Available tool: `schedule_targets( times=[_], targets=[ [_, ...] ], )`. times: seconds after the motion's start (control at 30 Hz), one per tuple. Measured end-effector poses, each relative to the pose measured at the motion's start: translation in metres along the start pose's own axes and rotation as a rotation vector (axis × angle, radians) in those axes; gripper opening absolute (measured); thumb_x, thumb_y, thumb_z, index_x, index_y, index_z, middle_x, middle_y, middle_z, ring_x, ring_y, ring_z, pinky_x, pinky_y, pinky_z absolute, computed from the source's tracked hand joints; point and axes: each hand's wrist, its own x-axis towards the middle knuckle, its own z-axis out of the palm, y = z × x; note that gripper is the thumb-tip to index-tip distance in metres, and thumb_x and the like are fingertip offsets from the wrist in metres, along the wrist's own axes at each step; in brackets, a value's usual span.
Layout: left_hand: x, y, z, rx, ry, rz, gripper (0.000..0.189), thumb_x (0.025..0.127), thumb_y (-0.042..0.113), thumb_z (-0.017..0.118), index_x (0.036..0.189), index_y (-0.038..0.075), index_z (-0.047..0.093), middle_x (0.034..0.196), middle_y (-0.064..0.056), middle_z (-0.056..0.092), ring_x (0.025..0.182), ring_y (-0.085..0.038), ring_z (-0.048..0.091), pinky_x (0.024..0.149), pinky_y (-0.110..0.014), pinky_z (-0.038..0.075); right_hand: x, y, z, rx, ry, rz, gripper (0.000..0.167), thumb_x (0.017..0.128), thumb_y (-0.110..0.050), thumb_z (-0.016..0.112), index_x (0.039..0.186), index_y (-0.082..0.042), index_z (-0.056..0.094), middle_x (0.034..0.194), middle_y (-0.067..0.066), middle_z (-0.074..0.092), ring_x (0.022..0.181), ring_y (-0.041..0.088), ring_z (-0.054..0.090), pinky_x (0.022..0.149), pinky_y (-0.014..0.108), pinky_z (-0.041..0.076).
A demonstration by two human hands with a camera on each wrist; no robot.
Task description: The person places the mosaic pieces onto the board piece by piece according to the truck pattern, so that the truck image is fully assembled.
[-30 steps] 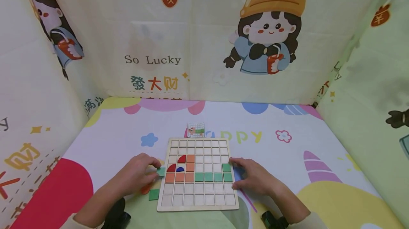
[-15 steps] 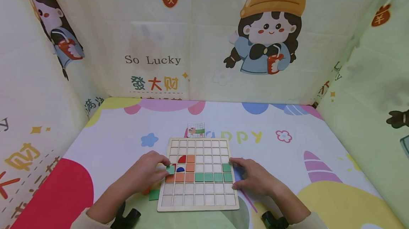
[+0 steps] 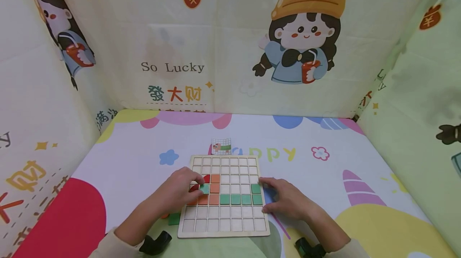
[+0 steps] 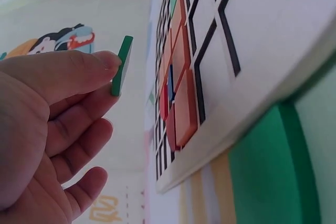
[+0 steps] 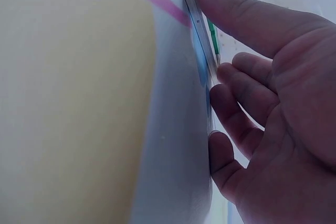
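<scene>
My left hand (image 3: 180, 188) is over the left part of the wooden grid board (image 3: 223, 231), pinching a green square tile (image 4: 123, 66) between thumb and fingertip. In the left wrist view the tile is tilted on edge, apart from the board. Orange square tiles (image 3: 215, 188), red curved pieces (image 3: 206, 178) and a row of green tiles (image 3: 235, 199) lie in the board's cells. The left hand partly covers the red and orange pieces. My right hand (image 3: 284, 198) rests at the board's right edge, its thumb and fingertips touching that edge with the fingers relaxed.
A loose green tile (image 3: 174, 219) lies at the board's lower left, with an orange piece (image 3: 165, 215) by it. Behind the board is a small pattern card (image 3: 221, 146). The patterned cloth (image 3: 129, 162) covers the table, and printed fabric walls (image 3: 230, 42) surround it.
My left hand has carried the green tile rightward from beside the board's left edge to over the red and orange pieces. My right hand has stayed at the right edge.
</scene>
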Motion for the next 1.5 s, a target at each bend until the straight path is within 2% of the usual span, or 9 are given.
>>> schedule_targets(
  times=[0.2,0.37,0.5,0.63,0.8,1.03,1.5],
  targets=[
    [0.008,0.003,0.005,0.003,-0.010,0.059,0.011,0.085,0.014,0.079,0.093,0.014,0.072,0.092,0.005,0.062,0.091,-0.017,0.052,0.078,-0.036,0.049,0.000,0.000,0.000,0.005,-0.002,0.007,0.079,0.074,-0.030,0.089,0.141,-0.007,0.055,0.132,0.011,0.060,0.121,0.032,0.053,0.101,0.055,0.039],
    [0.016,0.006,0.010,0.015,-0.008,0.058,0.011,0.085,0.014,0.079,0.094,0.013,0.073,0.090,0.007,0.062,0.089,-0.015,0.052,0.077,-0.034,0.050,0.000,-0.001,0.000,-0.005,0.002,0.006,0.079,0.074,-0.031,0.089,0.141,-0.007,0.055,0.132,0.011,0.061,0.121,0.032,0.053,0.102,0.056,0.039],
    [0.023,0.009,0.013,-0.016,-0.024,0.059,0.010,0.086,0.013,0.078,0.094,0.014,0.073,0.091,0.007,0.062,0.089,-0.014,0.052,0.075,-0.034,0.051,0.000,-0.001,0.000,-0.006,0.008,0.013,0.080,0.074,-0.032,0.089,0.141,-0.008,0.055,0.132,0.010,0.060,0.121,0.032,0.053,0.102,0.056,0.039],
    [0.028,0.013,0.016,-0.030,-0.037,0.086,0.010,0.087,0.013,0.076,0.097,0.013,0.074,0.090,0.008,0.062,0.088,-0.014,0.050,0.074,-0.034,0.049,0.000,-0.001,0.000,-0.009,0.011,0.016,0.079,0.074,-0.032,0.089,0.141,-0.008,0.055,0.132,0.010,0.060,0.120,0.032,0.053,0.102,0.056,0.039],
    [0.033,0.017,0.020,-0.001,-0.032,0.132,0.010,0.087,0.015,0.076,0.096,0.012,0.073,0.089,0.008,0.064,0.087,-0.013,0.051,0.077,-0.034,0.048,0.001,-0.001,0.001,-0.008,0.014,0.010,0.079,0.074,-0.031,0.089,0.141,-0.008,0.055,0.132,0.010,0.060,0.120,0.031,0.053,0.101,0.055,0.040],
    [0.038,0.023,0.024,0.011,-0.069,0.135,0.014,0.086,0.019,0.078,0.097,0.012,0.074,0.093,0.005,0.066,0.089,-0.015,0.052,0.081,-0.036,0.048,0.001,-0.001,0.001,-0.007,0.012,0.015,0.079,0.073,-0.031,0.090,0.141,-0.008,0.056,0.132,0.011,0.060,0.119,0.031,0.053,0.101,0.055,0.040],
    [0.050,0.035,0.038,0.030,-0.052,0.219,0.011,0.085,0.017,0.076,0.094,0.011,0.074,0.089,0.006,0.069,0.088,-0.016,0.056,0.082,-0.035,0.047,0.001,-0.001,0.001,0.022,-0.007,0.026,0.079,0.074,-0.031,0.089,0.142,-0.008,0.055,0.135,0.010,0.059,0.122,0.031,0.053,0.103,0.057,0.038]
  ],
)
